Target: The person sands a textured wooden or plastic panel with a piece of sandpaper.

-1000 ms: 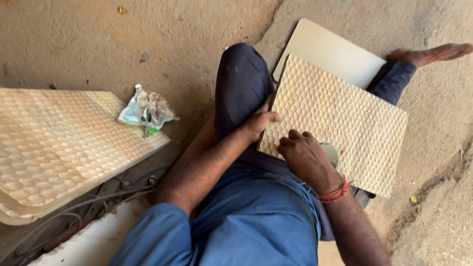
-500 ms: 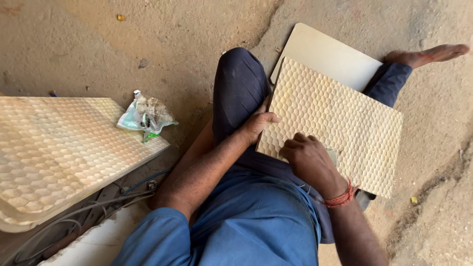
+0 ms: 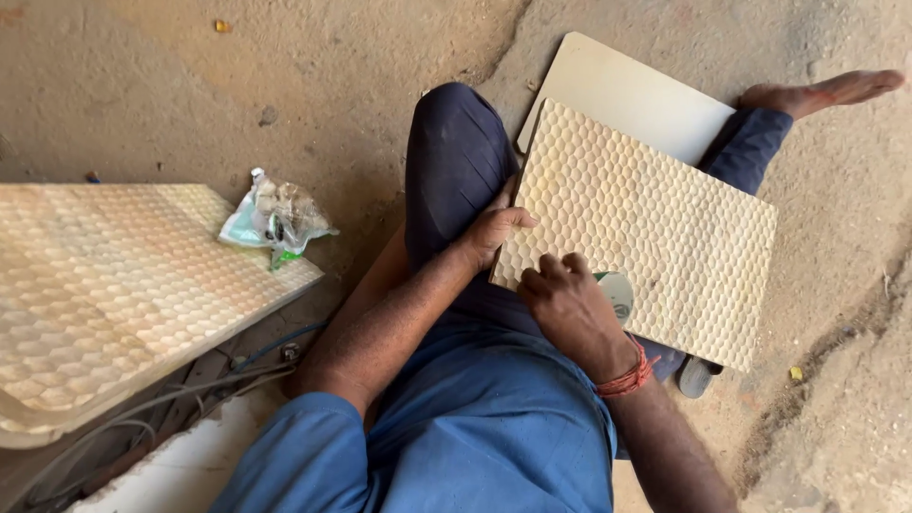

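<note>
While a stack of honeycomb-patterned panels lies at the far left over cables, a crumpled wrapper sits on its near corner. Right of it, the person sits on the dirt floor in blue clothes. The left hand rests with fingers curled loosely against the left edge of a textured tile lying on the lap. The right hand is closed around a small round disc pressed on the tile's lower edge. A plain board lies beneath the tile.
</note>
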